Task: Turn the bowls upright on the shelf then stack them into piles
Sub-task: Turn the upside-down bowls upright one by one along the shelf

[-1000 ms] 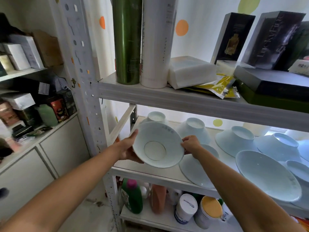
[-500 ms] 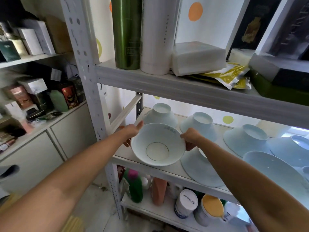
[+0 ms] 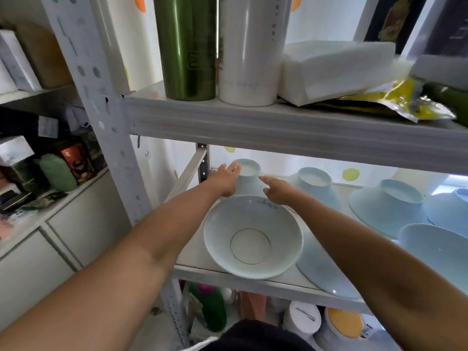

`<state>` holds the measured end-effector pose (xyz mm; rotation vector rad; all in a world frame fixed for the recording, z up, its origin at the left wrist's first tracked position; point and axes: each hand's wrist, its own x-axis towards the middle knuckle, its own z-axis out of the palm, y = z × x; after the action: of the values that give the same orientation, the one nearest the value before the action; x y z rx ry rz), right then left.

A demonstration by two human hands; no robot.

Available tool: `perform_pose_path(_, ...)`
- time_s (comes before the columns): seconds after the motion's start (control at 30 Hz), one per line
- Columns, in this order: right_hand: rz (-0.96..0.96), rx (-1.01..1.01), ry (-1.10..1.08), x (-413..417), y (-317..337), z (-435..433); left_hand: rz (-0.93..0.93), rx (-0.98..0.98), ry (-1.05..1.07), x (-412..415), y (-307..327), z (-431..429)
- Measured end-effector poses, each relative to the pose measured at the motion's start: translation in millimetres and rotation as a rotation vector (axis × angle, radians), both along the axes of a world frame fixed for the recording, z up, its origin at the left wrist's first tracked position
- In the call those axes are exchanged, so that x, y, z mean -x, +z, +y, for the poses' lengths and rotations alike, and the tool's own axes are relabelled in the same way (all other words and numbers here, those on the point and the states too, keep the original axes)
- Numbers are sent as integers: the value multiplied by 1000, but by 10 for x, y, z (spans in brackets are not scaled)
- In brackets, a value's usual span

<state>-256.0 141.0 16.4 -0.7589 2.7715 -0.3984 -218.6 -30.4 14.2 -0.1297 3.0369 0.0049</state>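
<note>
Head view: both hands, left hand [image 3: 226, 182] and right hand [image 3: 277, 190], spread empty around the overturned bowl [image 3: 249, 179] behind the upright bowl [image 3: 253, 236]; lifting carelessly could knock that one off the shelf [image 3: 253, 281].

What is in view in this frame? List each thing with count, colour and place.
Upright bowl: one, pale white, front of the middle shelf.
Upside-down bowls: at least four, pale blue-white, behind it; the leftmost sits between the hands, then one, another, and one cut off by the frame.
Plates: two, pale blue, one beside the upright bowl, one further right.
Green tube: one, top shelf.
White tube: one, beside it.
Yellow packet: one, top shelf.
Bottles and tubs: several, bottom shelf.
Boxes: several, left cabinet.
Left hand: open, reaching for the leftmost upside-down bowl.
Right hand: open, likewise.
</note>
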Motion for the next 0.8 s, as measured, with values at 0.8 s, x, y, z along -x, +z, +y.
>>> perform_pose_path(0.8, -262, 392, -506, 107, -72, -91, 279, -476, 12, 567, 116, -60)
